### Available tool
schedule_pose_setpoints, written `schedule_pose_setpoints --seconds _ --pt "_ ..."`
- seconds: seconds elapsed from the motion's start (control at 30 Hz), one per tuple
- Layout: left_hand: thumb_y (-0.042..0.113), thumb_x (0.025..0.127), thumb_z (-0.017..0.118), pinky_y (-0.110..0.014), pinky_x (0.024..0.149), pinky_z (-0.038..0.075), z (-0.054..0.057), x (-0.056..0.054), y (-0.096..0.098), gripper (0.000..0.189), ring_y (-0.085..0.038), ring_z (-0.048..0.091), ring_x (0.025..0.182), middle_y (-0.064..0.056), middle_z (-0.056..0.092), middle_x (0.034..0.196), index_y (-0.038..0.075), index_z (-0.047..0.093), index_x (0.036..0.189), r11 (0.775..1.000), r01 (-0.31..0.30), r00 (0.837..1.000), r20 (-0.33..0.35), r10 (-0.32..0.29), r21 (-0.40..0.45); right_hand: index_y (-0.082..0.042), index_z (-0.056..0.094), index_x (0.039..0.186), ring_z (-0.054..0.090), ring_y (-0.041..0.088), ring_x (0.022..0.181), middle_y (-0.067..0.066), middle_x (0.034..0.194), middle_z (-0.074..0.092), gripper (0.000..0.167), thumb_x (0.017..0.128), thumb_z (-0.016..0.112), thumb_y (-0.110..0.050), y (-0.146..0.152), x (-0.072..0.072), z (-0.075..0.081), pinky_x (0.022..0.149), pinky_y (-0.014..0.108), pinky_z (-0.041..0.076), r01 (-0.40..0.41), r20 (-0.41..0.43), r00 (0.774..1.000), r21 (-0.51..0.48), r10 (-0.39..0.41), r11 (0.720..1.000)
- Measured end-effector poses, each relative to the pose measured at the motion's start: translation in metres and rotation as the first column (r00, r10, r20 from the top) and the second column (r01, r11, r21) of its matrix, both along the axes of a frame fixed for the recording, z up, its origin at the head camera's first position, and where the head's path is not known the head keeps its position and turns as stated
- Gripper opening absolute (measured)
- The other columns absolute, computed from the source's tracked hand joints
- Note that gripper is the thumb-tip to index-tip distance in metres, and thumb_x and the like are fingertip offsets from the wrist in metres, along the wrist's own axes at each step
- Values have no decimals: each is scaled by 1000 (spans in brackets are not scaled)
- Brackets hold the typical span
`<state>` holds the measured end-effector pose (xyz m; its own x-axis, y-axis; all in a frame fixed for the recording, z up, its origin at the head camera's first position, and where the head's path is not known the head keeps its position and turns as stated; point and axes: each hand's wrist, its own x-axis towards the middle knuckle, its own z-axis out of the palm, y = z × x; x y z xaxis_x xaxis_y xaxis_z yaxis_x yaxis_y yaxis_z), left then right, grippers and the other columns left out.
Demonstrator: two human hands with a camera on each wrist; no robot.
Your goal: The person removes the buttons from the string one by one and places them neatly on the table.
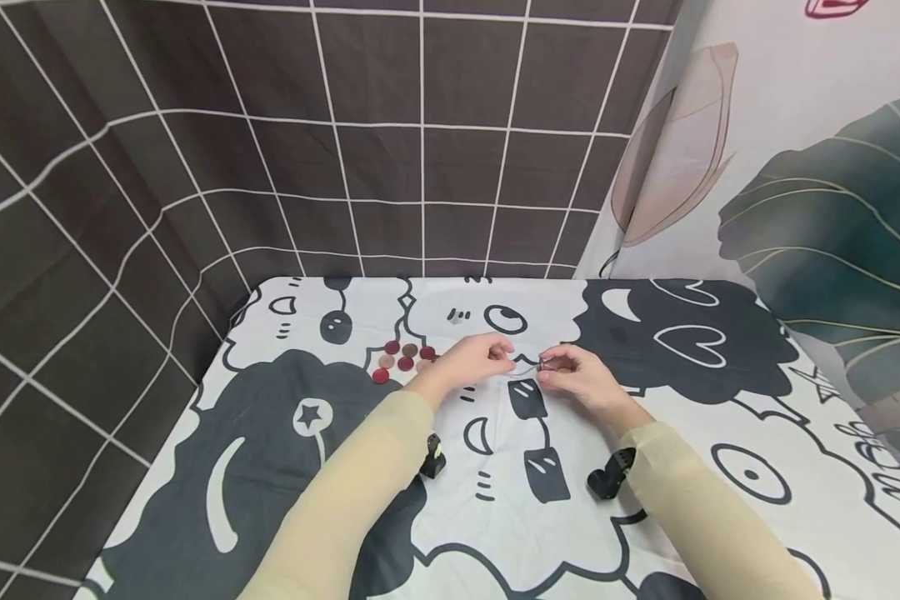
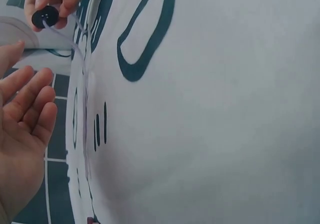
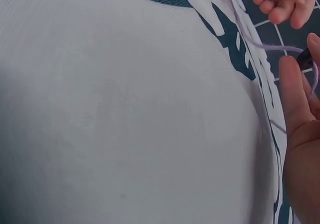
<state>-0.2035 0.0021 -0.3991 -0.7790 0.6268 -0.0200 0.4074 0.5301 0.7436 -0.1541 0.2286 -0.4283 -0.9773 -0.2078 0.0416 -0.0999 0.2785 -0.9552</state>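
My right hand (image 1: 581,379) pinches a round black button (image 2: 45,17) between thumb and fingertips. Threaded through the button is a thin lilac cord (image 2: 80,53), which also shows as a loop beside the fingers in the right wrist view. One length of the cord trails down in front of the white cloth in the left wrist view. My left hand (image 1: 476,358) is a short way to the left of the button. Its fingers are relaxed and slightly bent in the left wrist view, with nothing gripped in them.
Several small round discs (image 1: 406,363) in red, brown and pink lie to the left of my left hand. A black-and-white patterned cloth (image 1: 450,517) covers the table. Behind it hangs a dark gridded curtain (image 1: 375,167); a leaf-print sheet (image 1: 780,75) is at the right.
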Motion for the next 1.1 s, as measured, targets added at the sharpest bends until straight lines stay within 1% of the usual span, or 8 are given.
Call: schedule_pose_setpoints --seconds 0.1,0.2,0.3,0.43,0.7,0.93,1.1 --pt "26 90 63 -22 81 45 1 2 4 34 -10 58 92 1 64 101 7 59 118 1000 0 1000 -5 0 -7 10 55 112 63 6 78 10 94 63 40 79 73 -3 -1 -1 -1 68 21 51 -2 -15 1000 0 2 1000" --pt "26 90 63 -23 83 45 1 4 7 34 -11 58 94 0 64 102 7 59 118 1000 2 1000 -3 -2 -15 11 54 111 64 8 80 14 95 65 39 78 71 0 -1 0 -3 69 22 51 -12 -20 1000 -24 11 1000" --pt "26 90 63 -23 85 44 0 6 11 34 -11 58 95 0 64 103 7 59 117 1000 3 1000 3 -3 -12 12 52 113 65 10 83 20 99 64 40 78 70 2 -1 1 -3 69 22 52 -21 -13 1000 -42 20 999" --pt "25 90 62 -23 86 44 -1 7 15 31 -11 58 95 0 64 102 7 60 115 1000 11 1000 5 -11 -4 12 52 114 64 10 83 23 102 63 41 78 68 3 -3 2 -2 70 23 52 -25 11 1000 -56 26 998" --pt "25 90 62 -22 84 44 -6 5 19 29 -10 59 94 1 65 100 8 60 114 999 36 999 12 -36 2 13 51 117 65 9 85 16 97 66 42 79 67 4 -4 1 -4 74 23 52 -37 53 998 -81 41 996" --pt "26 90 62 -21 84 44 -7 4 22 30 -10 59 94 0 65 99 8 60 114 998 59 998 -1 -59 -23 13 51 116 65 8 86 11 97 66 42 78 67 5 -5 1 -5 75 23 52 -41 46 998 -107 46 993" --pt "27 91 62 -21 85 44 -7 5 25 32 -10 59 95 0 65 101 8 60 116 998 58 998 15 -57 -22 13 52 116 64 8 85 8 97 65 42 78 68 4 -5 1 -5 74 22 52 -44 31 998 -96 48 994"
